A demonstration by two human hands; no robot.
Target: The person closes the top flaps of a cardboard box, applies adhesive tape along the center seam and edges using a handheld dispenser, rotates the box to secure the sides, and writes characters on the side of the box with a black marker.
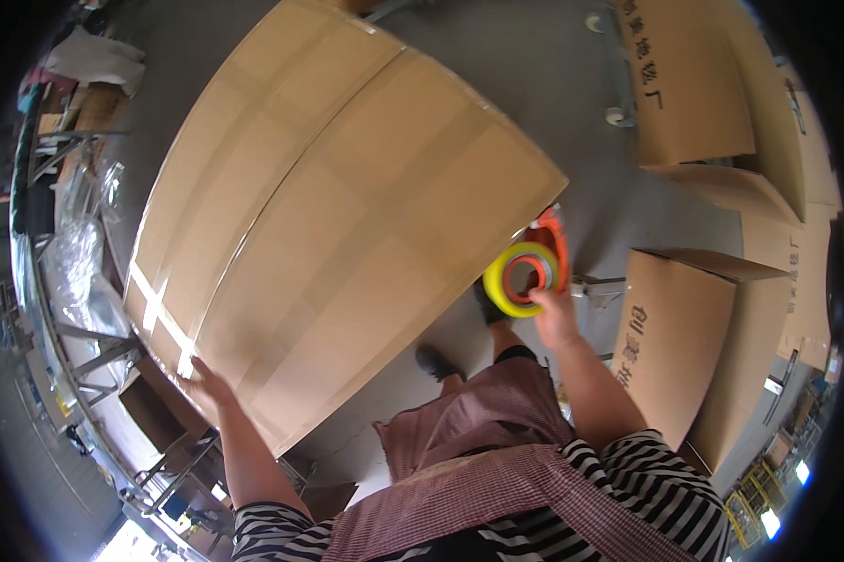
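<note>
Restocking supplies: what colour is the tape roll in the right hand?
Yellow tape roll, on an orange dispenser; head view.

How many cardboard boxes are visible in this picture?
3: one big closed box under the left hand, one open box at right, one open box at upper right. More may be hidden beyond the edge.

The floor [534,75] is grey and smooth. On the right stand big brown cardboard boxes [693,347], some open. On the left is a long metal rack [75,318] with clear plastic bags [75,262] and cloth on it. Bright light shines in at the bottom left corner.
</note>
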